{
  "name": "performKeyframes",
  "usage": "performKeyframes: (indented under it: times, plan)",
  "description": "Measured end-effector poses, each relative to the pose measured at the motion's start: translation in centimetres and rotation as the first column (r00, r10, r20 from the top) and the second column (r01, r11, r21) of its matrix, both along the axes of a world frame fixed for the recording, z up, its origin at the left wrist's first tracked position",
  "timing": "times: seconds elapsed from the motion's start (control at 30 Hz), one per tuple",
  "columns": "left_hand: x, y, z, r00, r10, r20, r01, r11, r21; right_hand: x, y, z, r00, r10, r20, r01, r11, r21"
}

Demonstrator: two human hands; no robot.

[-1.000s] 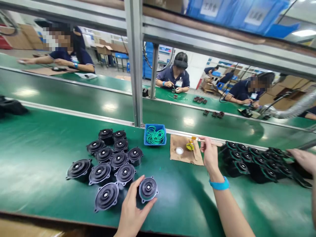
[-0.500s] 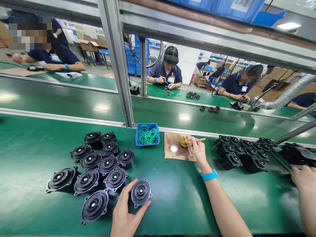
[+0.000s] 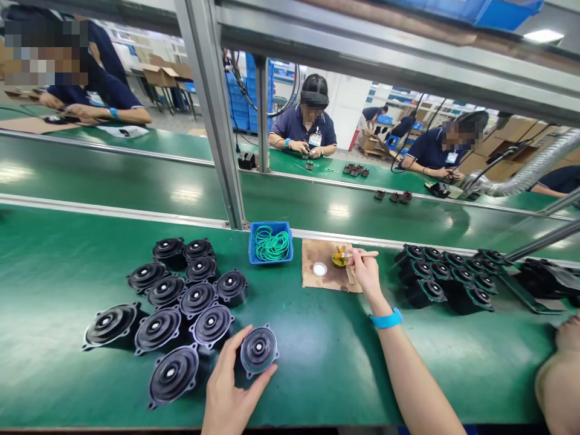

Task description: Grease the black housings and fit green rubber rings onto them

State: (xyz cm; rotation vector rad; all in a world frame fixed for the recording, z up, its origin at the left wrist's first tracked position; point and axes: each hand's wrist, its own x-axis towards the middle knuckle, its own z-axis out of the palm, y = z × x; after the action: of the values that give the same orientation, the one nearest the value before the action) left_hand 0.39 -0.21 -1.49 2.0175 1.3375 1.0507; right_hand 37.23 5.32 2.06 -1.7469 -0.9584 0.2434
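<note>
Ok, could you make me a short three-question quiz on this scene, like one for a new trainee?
1. What is in the left hand?
a) a screwdriver
b) a black part
c) a cup

2. True or false: the blue bin stands to the right of the cardboard, as the camera sees it.

3. Fill in: the right hand holds a ____ with its tip at the yellow pot.

Key: 1: b. 2: false; the bin is to the left. 3: brush.
</note>
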Motion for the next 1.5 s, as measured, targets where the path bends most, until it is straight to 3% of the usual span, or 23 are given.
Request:
performKeyframes:
  times: [0.23,0.43,0.93,1.3,1.5]
  plan:
    - [0.2,-0.1,0.2,0.999,0.019,0.042,-0.018,1.0,-0.008,-0.1,-1.2,1.3,0.984,0.074,-0.159,-0.07,0.997,0.031]
    - [0.2,-0.1,0.6,0.999,0.012,0.051,-0.01,0.999,-0.048,-0.6,-1.3,1.2,0.967,0.125,-0.223,-0.121,0.992,0.031]
    - [0.3,-0.2,0.7,0.998,0.021,0.052,-0.019,0.999,-0.049,0.3,-1.9,1.2,0.988,0.044,-0.15,-0.036,0.998,0.052]
    - [0.3,-0.2,0.6,0.999,0.024,0.044,-0.022,0.998,-0.051,1.0,-2.5,1.9,0.999,0.015,-0.05,-0.017,0.999,-0.034]
    - [0.3,-0.2,0.6,0.998,0.021,0.054,-0.019,0.999,-0.05,0.8,-2.6,2.2,0.998,-0.049,-0.047,0.05,0.999,0.021]
